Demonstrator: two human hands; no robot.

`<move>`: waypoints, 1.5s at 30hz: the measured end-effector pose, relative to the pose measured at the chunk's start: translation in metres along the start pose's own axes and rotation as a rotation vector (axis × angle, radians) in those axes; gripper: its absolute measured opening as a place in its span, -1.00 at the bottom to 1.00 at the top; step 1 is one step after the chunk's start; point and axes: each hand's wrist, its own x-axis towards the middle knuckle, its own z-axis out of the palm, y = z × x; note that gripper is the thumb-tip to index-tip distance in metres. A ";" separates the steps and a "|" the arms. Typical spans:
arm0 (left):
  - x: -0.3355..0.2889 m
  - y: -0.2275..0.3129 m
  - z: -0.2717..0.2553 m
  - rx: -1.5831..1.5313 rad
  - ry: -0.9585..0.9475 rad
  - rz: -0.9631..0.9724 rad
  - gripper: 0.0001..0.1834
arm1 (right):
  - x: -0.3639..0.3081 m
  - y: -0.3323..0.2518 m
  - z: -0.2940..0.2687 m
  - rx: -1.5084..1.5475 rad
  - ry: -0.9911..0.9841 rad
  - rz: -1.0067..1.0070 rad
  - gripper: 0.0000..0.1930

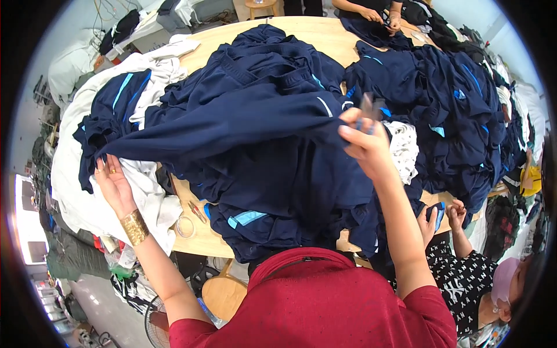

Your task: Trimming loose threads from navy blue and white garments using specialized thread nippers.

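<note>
A long navy garment piece (226, 119), with a white stripe near its right end, stretches across my front between both hands. My left hand (115, 181), with a wide gold bracelet at the wrist, grips its left end, the fingertips partly hidden by cloth. At the right end, my right hand (366, 142) is closed around small thread snips (371, 107), their blades smeared by motion. That hand is against the garment's edge; whether its fingers also pinch the cloth, I cannot tell. Under the stretched piece lies a heap of navy garments (261, 64).
More navy garments with light-blue trim (429, 98) are heaped at right. White cloth (75, 145) lies at left. A small tool (197, 211) and a tape roll (185, 227) rest on the wooden table (214, 246). Co-workers' hands (371, 14) (457, 216) are at far right and near right.
</note>
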 end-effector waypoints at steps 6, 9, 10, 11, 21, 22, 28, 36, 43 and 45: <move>0.046 -0.049 0.013 -0.039 -0.127 -0.309 -0.85 | -0.046 -0.016 -0.003 -0.242 0.229 -0.047 -0.81; 0.005 -0.079 0.037 0.221 -0.077 -0.332 -0.53 | -0.053 0.016 -0.024 -0.343 0.315 0.067 -0.82; -0.050 -0.084 0.101 0.603 -0.059 -0.258 -0.35 | -0.060 0.027 -0.034 -0.296 0.368 0.079 -0.81; -0.084 -0.082 0.118 0.816 -0.128 -0.012 -0.37 | -0.065 0.032 -0.032 -0.258 0.367 0.104 -0.81; -0.339 -0.108 0.182 -0.527 -0.346 -1.641 -0.68 | -0.091 0.063 0.007 -0.365 0.216 -0.105 -0.88; -0.344 -0.111 0.183 -0.533 -0.152 -1.654 -0.69 | -0.095 0.061 0.013 -0.376 0.207 -0.091 -0.88; -0.348 -0.096 0.154 -0.410 -0.119 -1.529 -0.77 | -0.106 0.069 0.018 -0.751 0.089 -0.367 -0.79; -0.338 -0.058 0.153 -0.838 -0.046 -1.555 -0.58 | -0.114 0.071 0.020 -0.914 -0.012 -0.597 -0.84; -0.336 -0.040 0.166 -0.454 -0.267 -1.125 -0.66 | -0.123 0.075 0.036 -0.781 0.011 -0.680 -0.84; -0.341 -0.038 0.166 -0.317 -0.263 -0.978 -0.71 | -0.125 0.078 0.036 -0.791 0.012 -0.689 -0.83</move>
